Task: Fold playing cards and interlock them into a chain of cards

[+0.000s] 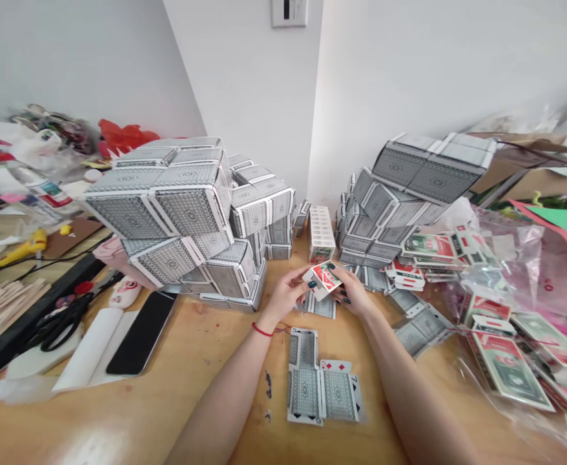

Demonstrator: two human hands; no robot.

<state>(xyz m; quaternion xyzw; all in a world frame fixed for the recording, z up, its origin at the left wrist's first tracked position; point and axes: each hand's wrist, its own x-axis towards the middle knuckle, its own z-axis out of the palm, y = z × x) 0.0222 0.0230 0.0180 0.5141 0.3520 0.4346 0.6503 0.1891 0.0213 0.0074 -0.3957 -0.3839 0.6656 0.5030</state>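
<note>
Near the middle of the table, my left hand [290, 294] and my right hand [354, 290] are both closed on a red, green and white playing card box [325, 278]. The left thumb lies on its face, and the right fingers grip its far right side. Under the hands, grey-backed playing cards [325, 306] lie on the wood. Closer to me rests a flat group of joined playing cards [305, 391], mostly face down, with a red diamond card [336, 366] partly showing. Just beyond the hands stands a row of white card boxes [321, 226].
Tall stacks of grey card-covered blocks stand at left [186, 213] and right [400, 187]. A black phone [143, 332], scissors [65, 320] and a yellow glue gun [26, 247] lie at left. More card boxes [506, 368] in clear plastic fill the right side.
</note>
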